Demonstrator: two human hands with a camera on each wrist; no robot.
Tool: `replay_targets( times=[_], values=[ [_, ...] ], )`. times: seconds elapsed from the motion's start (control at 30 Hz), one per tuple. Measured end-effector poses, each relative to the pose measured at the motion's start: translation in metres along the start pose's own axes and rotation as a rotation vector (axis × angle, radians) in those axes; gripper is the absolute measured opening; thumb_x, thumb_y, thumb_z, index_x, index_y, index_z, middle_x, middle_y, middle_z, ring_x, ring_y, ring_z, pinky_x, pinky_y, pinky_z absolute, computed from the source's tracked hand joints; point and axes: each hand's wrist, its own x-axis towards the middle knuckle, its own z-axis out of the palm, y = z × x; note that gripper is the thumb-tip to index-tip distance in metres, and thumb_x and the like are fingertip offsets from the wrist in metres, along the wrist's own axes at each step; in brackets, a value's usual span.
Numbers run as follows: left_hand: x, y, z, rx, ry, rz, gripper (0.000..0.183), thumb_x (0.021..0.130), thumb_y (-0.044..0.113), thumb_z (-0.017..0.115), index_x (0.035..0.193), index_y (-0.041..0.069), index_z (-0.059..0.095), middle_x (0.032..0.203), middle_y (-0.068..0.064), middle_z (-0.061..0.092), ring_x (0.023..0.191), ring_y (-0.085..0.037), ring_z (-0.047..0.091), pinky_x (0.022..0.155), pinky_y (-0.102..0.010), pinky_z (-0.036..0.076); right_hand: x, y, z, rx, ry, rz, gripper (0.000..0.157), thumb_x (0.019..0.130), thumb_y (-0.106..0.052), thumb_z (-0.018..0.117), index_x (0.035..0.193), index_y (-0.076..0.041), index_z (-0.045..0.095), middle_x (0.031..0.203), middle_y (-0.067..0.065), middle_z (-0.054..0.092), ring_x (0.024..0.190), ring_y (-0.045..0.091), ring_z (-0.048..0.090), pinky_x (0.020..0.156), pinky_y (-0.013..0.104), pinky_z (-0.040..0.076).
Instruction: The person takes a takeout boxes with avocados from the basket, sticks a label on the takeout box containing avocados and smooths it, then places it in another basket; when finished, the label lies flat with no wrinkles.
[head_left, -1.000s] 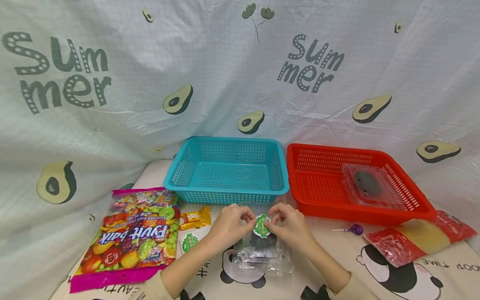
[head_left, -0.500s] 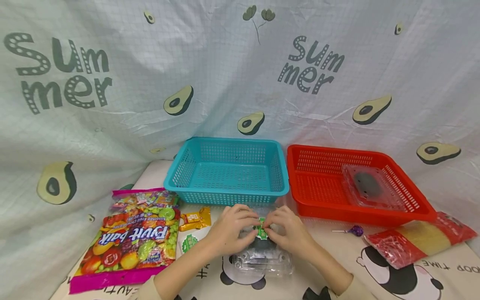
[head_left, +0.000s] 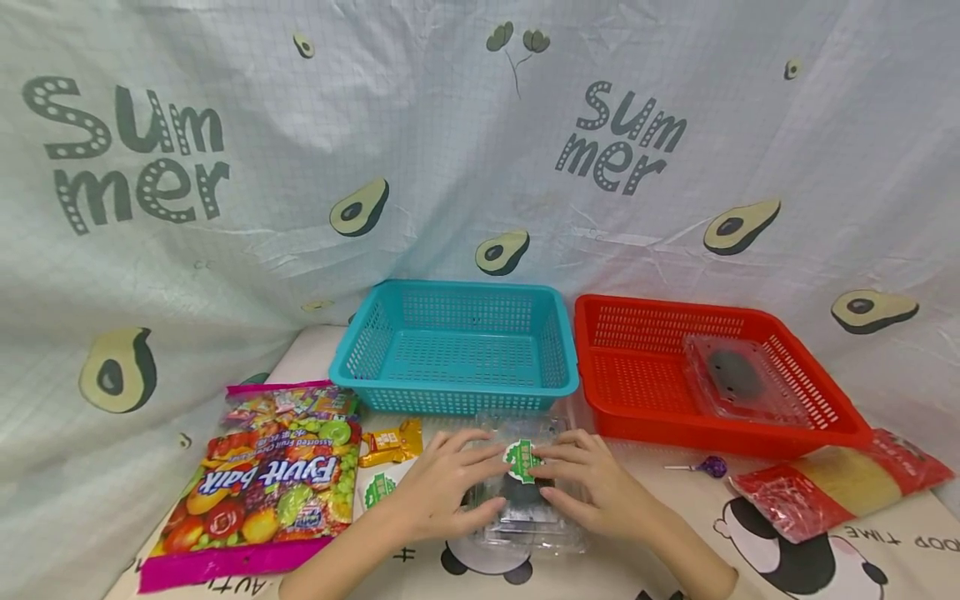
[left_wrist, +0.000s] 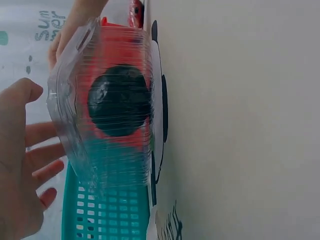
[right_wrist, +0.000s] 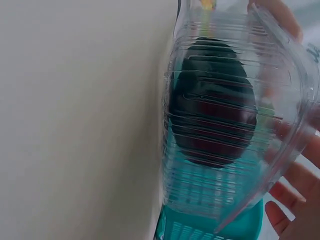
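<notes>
A clear plastic clamshell box lies closed on the table in front of me. Through its ridged wall, the wrist views show a dark, glossy, oval thing, its kind unclear. On top of the lid is a green and white sticker. My left hand rests on the lid's left side with fingers spread, its fingertips near the sticker. From the other side my right hand touches the lid the same way. Both thumbs lie toward the near edge, apart from each other.
Behind the box stand a blue basket and a red basket, which holds another clear box. At left lie a fruit candy bag, an orange packet and another sticker. A lollipop and red-yellow packet lie right.
Both hands first pinched the sticker by its sides over the box. The sticker now lies on the lid, and the fingers have let go and spread outward, flatter on the lid.
</notes>
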Motion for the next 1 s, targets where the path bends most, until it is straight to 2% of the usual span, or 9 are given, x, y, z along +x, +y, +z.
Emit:
replay_targets(
  times=[0.1,0.17,0.3,0.4,0.53,0.63,0.73,0.87,1.0],
  values=[
    [-0.011,0.005,-0.004,-0.029,-0.105,-0.110,0.058,0.084,0.054,0.046,0.133,0.023,0.042,0.140,-0.004,0.036,0.130,-0.023,0.027,0.091,-0.048,0.033,-0.007,-0.003,-0.003,-0.021,0.005,0.086,0.038,0.080,-0.026,0.063,0.118,-0.023,0.058,0.126,0.000,0.051,0.109,0.015,0.041,0.081,0.042,0.041],
    [-0.020,0.009,-0.006,-0.072,-0.171,-0.189,0.069,0.083,0.058,0.045,0.139,0.022,0.029,0.145,-0.006,0.025,0.132,-0.025,0.022,0.094,-0.053,0.031,-0.013,-0.006,-0.005,-0.029,0.009,0.180,0.044,0.079,-0.026,0.063,0.123,-0.022,0.054,0.129,0.003,0.048,0.112,0.018,0.041,0.083,0.046,0.042],
    [-0.034,0.018,-0.006,-0.179,-0.239,-0.291,0.080,0.080,0.061,0.047,0.143,0.020,0.019,0.148,-0.005,0.016,0.133,-0.025,0.022,0.096,-0.052,0.031,-0.026,-0.015,-0.008,0.004,-0.030,0.364,0.049,0.081,-0.030,0.062,0.128,-0.023,0.048,0.132,0.006,0.044,0.111,0.020,0.047,0.084,0.050,0.043],
    [-0.038,0.026,-0.005,-0.238,-0.272,-0.328,0.083,0.079,0.062,0.046,0.143,0.019,0.016,0.149,-0.003,0.012,0.128,-0.028,0.031,0.093,-0.049,0.036,-0.030,-0.021,-0.007,0.060,-0.057,0.407,0.051,0.083,-0.031,0.060,0.131,-0.018,0.045,0.132,0.010,0.042,0.095,0.010,0.057,0.077,0.039,0.049],
    [-0.038,0.031,-0.006,-0.333,-0.291,-0.361,0.081,0.081,0.057,0.049,0.143,0.019,0.015,0.149,-0.002,0.008,0.120,-0.029,0.042,0.088,-0.043,0.043,-0.031,-0.028,-0.008,0.084,-0.035,0.407,0.052,0.082,-0.027,0.062,0.128,-0.009,0.047,0.133,0.013,0.041,0.084,0.004,0.059,0.075,0.036,0.050],
    [-0.038,0.034,-0.010,-0.404,-0.267,-0.355,0.079,0.082,0.051,0.054,0.142,0.016,0.018,0.149,-0.004,0.008,0.119,-0.027,0.043,0.087,-0.038,0.045,-0.029,-0.034,-0.011,0.085,-0.016,0.405,0.050,0.081,-0.025,0.064,0.125,-0.005,0.050,0.132,0.013,0.043,0.088,0.005,0.059,0.077,0.036,0.049],
    [-0.039,0.038,-0.020,-0.427,-0.210,-0.345,0.075,0.081,0.048,0.056,0.141,0.017,0.024,0.149,-0.002,0.011,0.120,-0.026,0.043,0.083,-0.036,0.048,-0.025,-0.043,-0.021,0.136,-0.009,0.393,0.050,0.080,-0.023,0.065,0.125,-0.005,0.050,0.130,0.013,0.044,0.084,0.004,0.060,0.072,0.027,0.051],
    [-0.038,0.041,-0.044,-0.375,-0.050,-0.303,0.074,0.078,0.044,0.062,0.139,0.021,0.028,0.148,0.001,0.017,0.123,-0.025,0.040,0.084,-0.041,0.046,-0.009,-0.059,-0.044,0.133,0.006,0.407,0.051,0.081,-0.027,0.064,0.127,-0.016,0.048,0.131,0.005,0.043,0.084,0.000,0.059,0.071,0.028,0.051],
    [-0.027,0.032,-0.068,-0.313,0.107,-0.235,0.074,0.075,0.035,0.068,0.138,0.018,0.032,0.146,-0.004,0.022,0.121,-0.029,0.040,0.085,-0.046,0.044,0.019,-0.063,-0.064,0.102,0.066,0.382,0.050,0.080,-0.025,0.065,0.127,-0.021,0.049,0.133,-0.002,0.042,0.094,0.004,0.058,0.076,0.032,0.051]
  ],
)
